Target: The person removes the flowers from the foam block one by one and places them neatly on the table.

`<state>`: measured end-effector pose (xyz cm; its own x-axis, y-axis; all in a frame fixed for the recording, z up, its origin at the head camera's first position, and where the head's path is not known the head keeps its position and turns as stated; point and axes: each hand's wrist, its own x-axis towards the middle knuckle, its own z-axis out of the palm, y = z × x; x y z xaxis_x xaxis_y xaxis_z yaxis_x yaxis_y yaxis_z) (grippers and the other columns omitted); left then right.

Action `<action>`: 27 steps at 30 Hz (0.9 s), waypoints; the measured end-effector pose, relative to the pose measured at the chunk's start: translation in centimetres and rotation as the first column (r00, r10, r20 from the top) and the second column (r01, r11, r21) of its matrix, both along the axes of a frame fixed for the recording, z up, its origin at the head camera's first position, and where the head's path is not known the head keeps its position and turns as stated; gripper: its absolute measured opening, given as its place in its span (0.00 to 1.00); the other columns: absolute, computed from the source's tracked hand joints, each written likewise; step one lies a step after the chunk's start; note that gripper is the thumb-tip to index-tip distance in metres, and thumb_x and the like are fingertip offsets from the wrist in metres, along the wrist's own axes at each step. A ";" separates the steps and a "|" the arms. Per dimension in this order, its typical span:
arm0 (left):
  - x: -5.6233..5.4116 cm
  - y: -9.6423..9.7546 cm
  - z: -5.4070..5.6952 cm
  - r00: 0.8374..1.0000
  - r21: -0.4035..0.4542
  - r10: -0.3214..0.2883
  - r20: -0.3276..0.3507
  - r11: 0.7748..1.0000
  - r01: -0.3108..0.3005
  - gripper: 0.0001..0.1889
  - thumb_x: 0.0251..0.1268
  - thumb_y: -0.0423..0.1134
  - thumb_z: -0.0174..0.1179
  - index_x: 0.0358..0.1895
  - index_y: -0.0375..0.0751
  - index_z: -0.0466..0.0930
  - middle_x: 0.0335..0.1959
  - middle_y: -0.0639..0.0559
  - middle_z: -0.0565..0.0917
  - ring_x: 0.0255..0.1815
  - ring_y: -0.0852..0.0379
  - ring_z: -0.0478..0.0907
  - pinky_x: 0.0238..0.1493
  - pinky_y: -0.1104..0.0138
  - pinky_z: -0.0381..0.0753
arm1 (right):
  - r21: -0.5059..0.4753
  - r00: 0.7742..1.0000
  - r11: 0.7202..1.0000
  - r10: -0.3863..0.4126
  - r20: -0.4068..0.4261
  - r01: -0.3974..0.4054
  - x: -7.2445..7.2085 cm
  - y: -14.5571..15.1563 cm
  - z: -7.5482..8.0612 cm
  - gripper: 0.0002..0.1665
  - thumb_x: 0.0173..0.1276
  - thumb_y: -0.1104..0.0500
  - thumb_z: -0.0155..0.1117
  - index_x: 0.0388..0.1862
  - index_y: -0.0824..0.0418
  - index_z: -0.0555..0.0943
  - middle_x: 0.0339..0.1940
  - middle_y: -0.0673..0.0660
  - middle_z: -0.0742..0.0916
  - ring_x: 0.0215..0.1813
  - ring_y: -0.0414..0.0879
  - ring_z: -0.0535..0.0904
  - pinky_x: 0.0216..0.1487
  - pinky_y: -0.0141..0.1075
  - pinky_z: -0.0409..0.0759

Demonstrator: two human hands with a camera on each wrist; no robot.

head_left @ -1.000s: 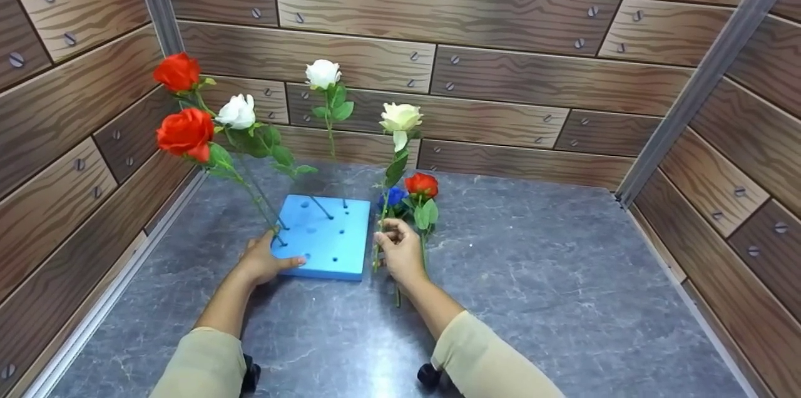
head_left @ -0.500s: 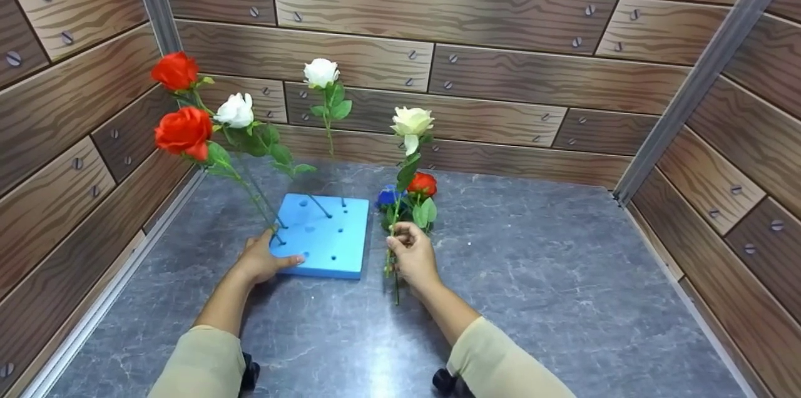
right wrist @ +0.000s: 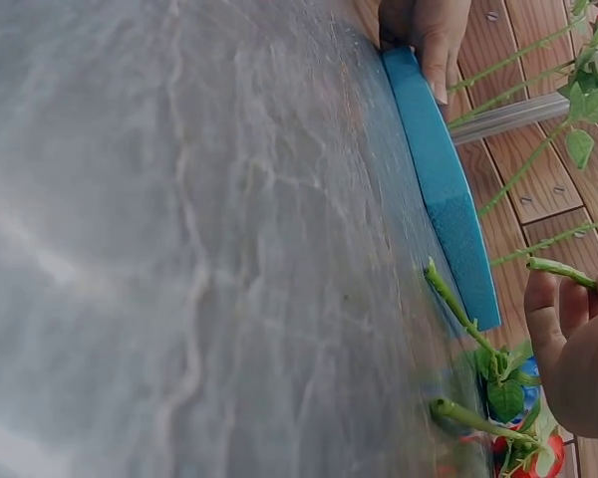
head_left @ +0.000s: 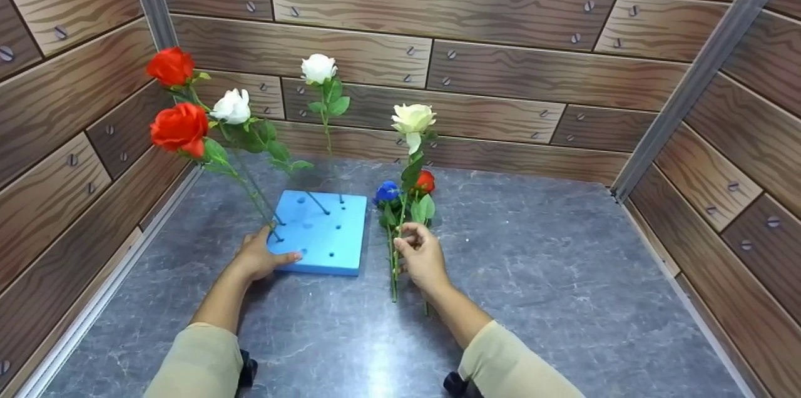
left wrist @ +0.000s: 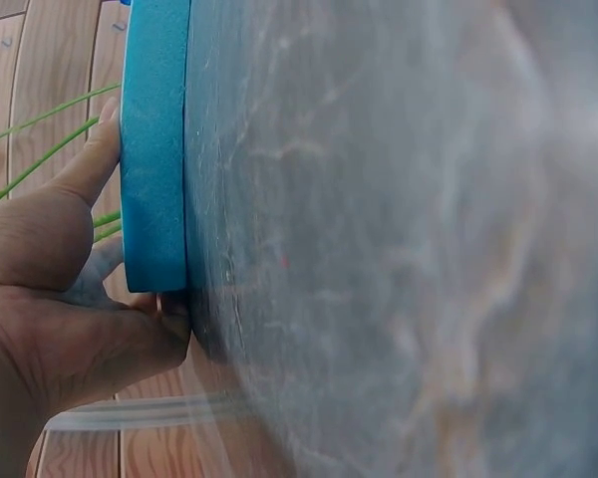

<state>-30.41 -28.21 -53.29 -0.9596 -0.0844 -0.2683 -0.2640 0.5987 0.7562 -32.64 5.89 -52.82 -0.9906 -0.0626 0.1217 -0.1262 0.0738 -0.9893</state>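
Observation:
A blue foam block [head_left: 320,240] with holes in its top lies on the grey table. My left hand [head_left: 255,257] grips its front left corner, thumb on the top face; the left wrist view shows fingers at the block's edge [left wrist: 155,179]. Two red roses [head_left: 179,127] and two white roses [head_left: 318,69] stand in the block with their stems in holes. Right of the block, my right hand [head_left: 425,261] pinches the stem of a cream rose [head_left: 413,118], bloom up. In the right wrist view its cut stem end [right wrist: 556,267] sticks out past the fingers, above the table.
A blue rose [head_left: 387,191] and a red rose [head_left: 425,181] lie on the table behind and beneath my right hand, stems toward me. Wood-print walls [head_left: 350,41] enclose the table [head_left: 551,273] at the back and both sides.
My right hand has moved right, away from the block, carrying the cream rose over the lying flowers. The left hand keeps its grip on the block's corner.

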 end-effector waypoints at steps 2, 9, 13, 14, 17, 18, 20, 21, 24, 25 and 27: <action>0.1 0.1 0.0 1.000 0.005 -0.002 -0.003 1.000 0.002 0.63 0.70 0.59 0.74 0.90 0.37 0.37 0.87 0.21 0.42 0.87 0.16 0.41 0.83 0.29 0.58 | 0.003 1.000 1.000 0.001 0.008 -0.001 0.2 0.1 0.0 0.17 0.78 0.68 0.68 0.62 0.69 0.80 0.37 0.54 0.84 0.33 0.45 0.83 0.25 0.35 0.86; 0.2 -0.1 0.0 1.000 0.005 -0.003 0.013 1.000 0.002 0.62 0.70 0.58 0.73 0.91 0.38 0.37 0.87 0.21 0.42 0.87 0.16 0.39 0.83 0.28 0.58 | 0.014 0.999 0.999 0.031 0.014 -0.032 1.0 0.8 0.3 0.18 0.77 0.70 0.67 0.62 0.71 0.78 0.35 0.53 0.85 0.34 0.45 0.85 0.24 0.34 0.85; 0.1 -0.1 0.2 1.000 0.004 -0.007 0.010 1.000 0.007 0.63 0.70 0.59 0.73 0.90 0.37 0.37 0.87 0.21 0.42 0.87 0.16 0.39 0.83 0.28 0.56 | 0.030 1.000 0.999 0.020 0.024 -0.020 1.2 1.4 0.5 0.17 0.77 0.70 0.66 0.62 0.72 0.78 0.35 0.53 0.84 0.33 0.44 0.84 0.24 0.33 0.85; 0.1 -0.1 0.3 1.000 0.003 -0.009 0.007 1.000 0.009 0.63 0.70 0.59 0.73 0.90 0.37 0.37 0.87 0.21 0.41 0.87 0.16 0.38 0.83 0.28 0.56 | 0.031 1.000 0.999 0.014 0.027 -0.015 1.2 1.6 0.5 0.17 0.77 0.70 0.66 0.61 0.72 0.78 0.35 0.53 0.84 0.33 0.44 0.83 0.24 0.33 0.85; 0.1 -0.2 0.5 1.000 0.003 -0.007 0.000 1.000 0.007 0.63 0.70 0.59 0.74 0.91 0.38 0.37 0.87 0.21 0.41 0.87 0.17 0.38 0.83 0.28 0.55 | 0.026 1.000 1.000 0.004 0.030 -0.005 1.3 2.1 0.7 0.16 0.77 0.71 0.66 0.60 0.72 0.78 0.34 0.52 0.84 0.33 0.43 0.82 0.24 0.33 0.85; 0.1 -0.2 0.5 1.000 0.000 -0.008 -0.002 1.000 0.008 0.63 0.70 0.59 0.73 0.91 0.39 0.37 0.87 0.21 0.41 0.87 0.16 0.38 0.83 0.28 0.55 | 0.023 0.999 1.000 0.002 0.032 -0.002 1.3 2.3 0.7 0.16 0.77 0.71 0.66 0.60 0.72 0.78 0.34 0.52 0.84 0.32 0.43 0.82 0.24 0.34 0.85; 0.1 -0.2 0.5 1.000 -0.002 -0.010 -0.001 1.000 0.010 0.63 0.70 0.60 0.73 0.91 0.39 0.37 0.87 0.21 0.41 0.87 0.16 0.39 0.83 0.28 0.56 | 0.024 0.999 1.000 -0.006 0.034 0.005 1.3 2.7 0.8 0.17 0.76 0.72 0.67 0.60 0.72 0.78 0.33 0.52 0.84 0.32 0.42 0.82 0.23 0.33 0.85; 0.1 -0.1 0.5 1.000 -0.002 -0.011 -0.002 1.000 0.011 0.63 0.70 0.60 0.73 0.91 0.39 0.37 0.87 0.21 0.41 0.87 0.16 0.39 0.83 0.28 0.56 | 0.024 0.999 1.000 -0.010 0.034 0.009 1.4 2.9 0.8 0.17 0.76 0.72 0.67 0.60 0.72 0.78 0.33 0.52 0.84 0.32 0.42 0.82 0.23 0.33 0.84; 0.1 -0.1 0.4 1.000 -0.003 -0.015 -0.005 1.000 0.015 0.63 0.70 0.60 0.73 0.90 0.38 0.37 0.87 0.20 0.42 0.86 0.16 0.40 0.83 0.28 0.56 | 0.022 0.999 0.999 -0.025 0.042 0.024 1.5 3.6 0.7 0.17 0.76 0.73 0.66 0.60 0.72 0.78 0.32 0.51 0.84 0.31 0.41 0.80 0.21 0.32 0.83; 0.1 0.0 0.4 1.000 -0.001 -0.015 -0.006 1.000 0.015 0.63 0.70 0.59 0.73 0.90 0.37 0.37 0.87 0.20 0.42 0.87 0.16 0.40 0.83 0.28 0.56 | 0.022 0.999 0.999 -0.028 0.042 0.027 1.6 3.8 0.7 0.16 0.76 0.73 0.66 0.60 0.71 0.78 0.32 0.51 0.84 0.31 0.41 0.80 0.21 0.32 0.83; 0.2 0.0 0.3 1.000 0.005 -0.015 -0.004 1.000 0.015 0.63 0.71 0.58 0.73 0.90 0.37 0.37 0.87 0.20 0.42 0.87 0.17 0.40 0.83 0.28 0.56 | 0.019 0.999 0.999 -0.029 0.044 0.028 1.7 4.2 0.6 0.16 0.76 0.73 0.66 0.60 0.71 0.78 0.32 0.51 0.83 0.31 0.42 0.80 0.21 0.32 0.83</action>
